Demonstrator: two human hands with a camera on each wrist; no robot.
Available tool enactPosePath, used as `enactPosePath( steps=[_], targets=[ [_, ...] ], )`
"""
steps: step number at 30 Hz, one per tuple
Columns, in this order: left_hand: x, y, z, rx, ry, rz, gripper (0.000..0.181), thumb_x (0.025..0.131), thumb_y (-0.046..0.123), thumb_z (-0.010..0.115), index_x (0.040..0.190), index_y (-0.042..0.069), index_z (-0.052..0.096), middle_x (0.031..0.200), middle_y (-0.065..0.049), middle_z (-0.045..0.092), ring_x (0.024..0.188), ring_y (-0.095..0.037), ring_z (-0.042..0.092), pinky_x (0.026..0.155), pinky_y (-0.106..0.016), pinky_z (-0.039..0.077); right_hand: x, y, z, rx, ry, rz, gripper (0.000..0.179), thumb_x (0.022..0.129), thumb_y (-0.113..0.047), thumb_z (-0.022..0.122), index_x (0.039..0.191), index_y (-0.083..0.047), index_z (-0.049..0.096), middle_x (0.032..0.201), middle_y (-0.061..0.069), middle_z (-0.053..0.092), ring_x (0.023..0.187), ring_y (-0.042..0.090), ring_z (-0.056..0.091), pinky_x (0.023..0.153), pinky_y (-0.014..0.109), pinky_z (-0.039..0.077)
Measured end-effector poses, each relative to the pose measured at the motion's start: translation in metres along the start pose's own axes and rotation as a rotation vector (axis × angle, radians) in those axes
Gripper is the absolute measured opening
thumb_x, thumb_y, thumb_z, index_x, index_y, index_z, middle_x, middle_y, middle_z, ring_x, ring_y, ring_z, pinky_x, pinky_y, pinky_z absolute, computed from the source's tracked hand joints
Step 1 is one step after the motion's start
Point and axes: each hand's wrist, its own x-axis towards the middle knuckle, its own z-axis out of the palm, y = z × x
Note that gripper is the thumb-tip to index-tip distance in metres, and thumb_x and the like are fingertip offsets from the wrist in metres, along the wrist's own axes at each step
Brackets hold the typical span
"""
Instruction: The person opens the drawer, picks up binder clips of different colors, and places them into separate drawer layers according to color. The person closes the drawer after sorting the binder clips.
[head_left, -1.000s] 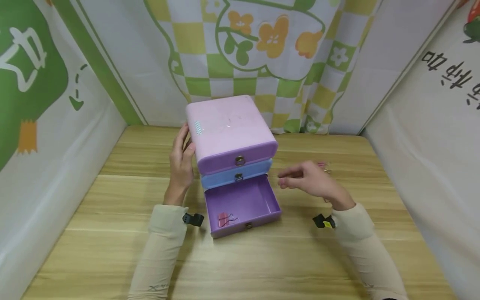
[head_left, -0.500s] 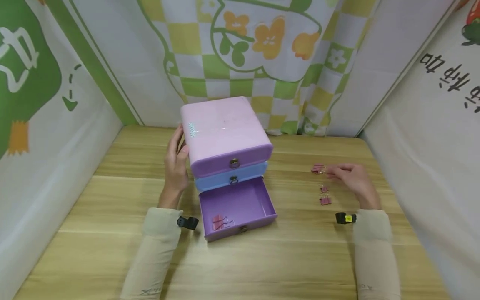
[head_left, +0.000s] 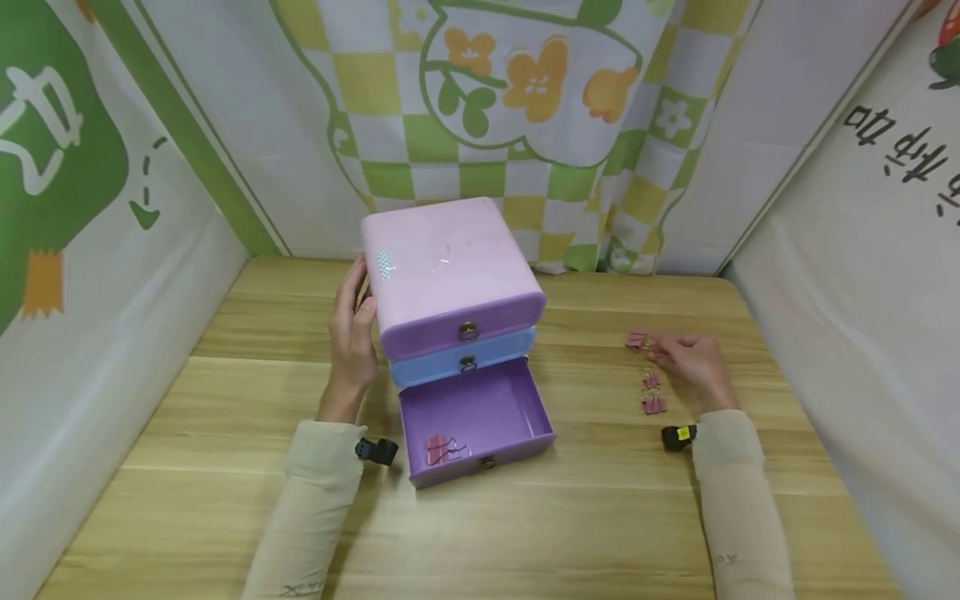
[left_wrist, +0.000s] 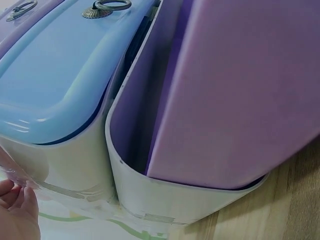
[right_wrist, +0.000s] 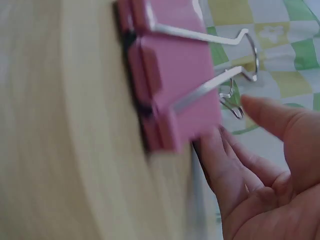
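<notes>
A pink-topped drawer box (head_left: 453, 267) stands with its purple bottom drawer (head_left: 480, 404) pulled out. One pink binder clip (head_left: 437, 450) lies inside that drawer. My left hand (head_left: 352, 342) rests along the box's left side, its fingertips (left_wrist: 27, 200) at the wall in the left wrist view. At the right, my right hand (head_left: 690, 362) reaches the wire handles of the farthest pink binder clip (head_left: 637, 340). Thumb and fingers stand apart around those handles in the right wrist view, where a nearer pink binder clip (right_wrist: 172, 75) hides the index fingertip.
More pink binder clips (head_left: 654, 404) lie on the wooden table (head_left: 600, 517), just nearer than the right hand. A blue middle drawer (head_left: 463, 357) sits above the purple one. Behind the table hangs a checked curtain (head_left: 525, 179).
My right hand has moved from beside the open drawer rightward to the far binder clip, then slightly left at its handles. The left hand stays at the box.
</notes>
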Motion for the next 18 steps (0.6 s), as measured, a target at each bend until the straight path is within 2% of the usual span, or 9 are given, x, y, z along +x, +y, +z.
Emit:
enactPosePath(
  steps=[7, 10, 13, 15, 18],
  targets=[
    [-0.0018, -0.003, -0.0005, 0.001, 0.003, 0.006, 0.063, 0.102, 0.023, 0.042, 0.163, 0.009, 0.039, 0.169, -0.008, 0.04, 0.157, -0.028, 0.037, 0.131, -0.042, 0.036, 0.0045, 0.0059, -0.0012, 0.239, -0.072, 0.036, 0.051, 0.108, -0.012, 0.056, 0.15, 0.014, 0.041, 0.092, -0.003, 0.082, 0.091, 0.008, 0.08, 0.095, 0.021, 0.061],
    [-0.0025, -0.0035, -0.0004, 0.004, 0.01, 0.006, 0.063, 0.101, 0.023, 0.042, 0.163, 0.009, 0.04, 0.169, -0.009, 0.041, 0.157, -0.029, 0.038, 0.131, -0.042, 0.036, 0.0022, 0.0054, -0.0023, 0.32, -0.117, 0.045, 0.038, 0.108, -0.007, 0.054, 0.143, 0.009, 0.055, 0.095, 0.002, 0.082, 0.094, 0.012, 0.08, 0.097, 0.023, 0.061],
    [-0.0024, -0.0037, -0.0003, 0.003, 0.008, 0.006, 0.063, 0.101, 0.024, 0.042, 0.163, 0.009, 0.04, 0.169, -0.009, 0.041, 0.157, -0.029, 0.038, 0.131, -0.043, 0.037, 0.0, 0.0035, -0.0028, 0.371, -0.178, 0.063, 0.025, 0.108, -0.006, 0.054, 0.123, -0.001, 0.074, 0.102, 0.004, 0.081, 0.099, 0.013, 0.08, 0.098, 0.023, 0.06],
    [-0.0016, -0.0029, 0.0002, -0.001, 0.005, 0.003, 0.063, 0.101, 0.024, 0.042, 0.163, 0.01, 0.04, 0.169, -0.009, 0.041, 0.157, -0.029, 0.038, 0.131, -0.044, 0.037, -0.0007, 0.002, -0.0028, 0.393, -0.222, 0.077, 0.024, 0.108, -0.007, 0.055, 0.109, -0.006, 0.079, 0.105, 0.004, 0.081, 0.101, 0.012, 0.079, 0.099, 0.022, 0.06],
    [-0.0004, -0.0023, 0.0009, -0.001, 0.001, 0.001, 0.063, 0.101, 0.024, 0.043, 0.163, 0.011, 0.04, 0.169, -0.008, 0.041, 0.157, -0.029, 0.038, 0.131, -0.044, 0.037, -0.0016, -0.0006, -0.0019, 0.419, -0.283, 0.081, 0.026, 0.108, -0.007, 0.056, 0.104, -0.01, 0.082, 0.107, 0.004, 0.081, 0.101, 0.012, 0.079, 0.097, 0.02, 0.061]
  ],
)
